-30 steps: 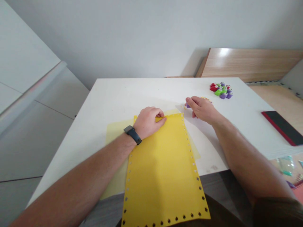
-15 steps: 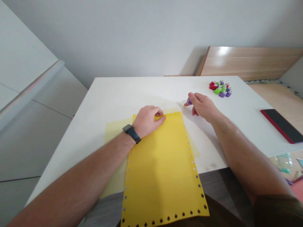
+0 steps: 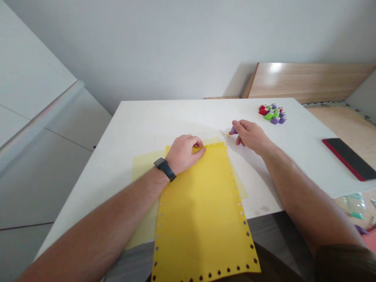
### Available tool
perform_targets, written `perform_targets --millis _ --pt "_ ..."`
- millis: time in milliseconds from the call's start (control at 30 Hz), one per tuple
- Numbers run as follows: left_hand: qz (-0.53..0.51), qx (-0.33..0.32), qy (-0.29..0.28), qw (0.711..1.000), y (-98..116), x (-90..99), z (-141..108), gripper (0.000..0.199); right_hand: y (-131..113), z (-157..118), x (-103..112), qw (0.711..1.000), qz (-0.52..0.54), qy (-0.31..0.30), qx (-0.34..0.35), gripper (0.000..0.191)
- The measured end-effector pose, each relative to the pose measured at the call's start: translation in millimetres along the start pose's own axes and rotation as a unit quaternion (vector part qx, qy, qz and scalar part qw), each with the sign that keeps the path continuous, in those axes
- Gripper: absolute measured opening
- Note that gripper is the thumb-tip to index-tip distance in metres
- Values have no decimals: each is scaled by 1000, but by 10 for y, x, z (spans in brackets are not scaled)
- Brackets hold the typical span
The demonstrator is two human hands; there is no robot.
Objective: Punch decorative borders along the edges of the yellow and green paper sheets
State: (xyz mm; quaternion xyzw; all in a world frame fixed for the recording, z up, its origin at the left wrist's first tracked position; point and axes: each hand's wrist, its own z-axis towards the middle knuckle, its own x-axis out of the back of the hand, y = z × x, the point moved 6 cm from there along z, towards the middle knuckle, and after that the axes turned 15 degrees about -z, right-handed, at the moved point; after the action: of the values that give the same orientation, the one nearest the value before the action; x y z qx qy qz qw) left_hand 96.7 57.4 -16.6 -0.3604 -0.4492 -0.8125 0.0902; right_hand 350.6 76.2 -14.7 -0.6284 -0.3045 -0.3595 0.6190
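Observation:
A yellow sheet [image 3: 202, 203] with small shapes punched along its edges lies partly on the table and hangs over its front edge. My left hand [image 3: 188, 150], with a dark watch at the wrist, pinches the sheet's far edge between thumb and fingers. To the right of the sheet, my right hand [image 3: 249, 135] is closed on a small purple craft punch [image 3: 234, 129], mostly covered by the fingers and held just above the table. Tiny yellow bits [image 3: 228, 135] lie by its fingertips. Underneath the sheet, a paler yellow sheet [image 3: 143, 168] shows at both sides.
Several red, green and purple craft punches [image 3: 273, 113] stand grouped at the back right of the white table [image 3: 158, 117]. A dark, red-edged flat object [image 3: 349, 156] lies at the right. A clear bottle [image 3: 356, 205] sits below the table's right edge.
The whole view has shifted slightly, so everything sits a little lower. Both hands keep nearly the same places and grips; the right fingers have curled slightly.

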Motion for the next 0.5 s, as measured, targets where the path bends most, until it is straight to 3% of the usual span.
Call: perform_targets --millis 500 --pt "5 0 0 1000 13 2 8 10 -125 -61 92 992 -122 2 11 62"
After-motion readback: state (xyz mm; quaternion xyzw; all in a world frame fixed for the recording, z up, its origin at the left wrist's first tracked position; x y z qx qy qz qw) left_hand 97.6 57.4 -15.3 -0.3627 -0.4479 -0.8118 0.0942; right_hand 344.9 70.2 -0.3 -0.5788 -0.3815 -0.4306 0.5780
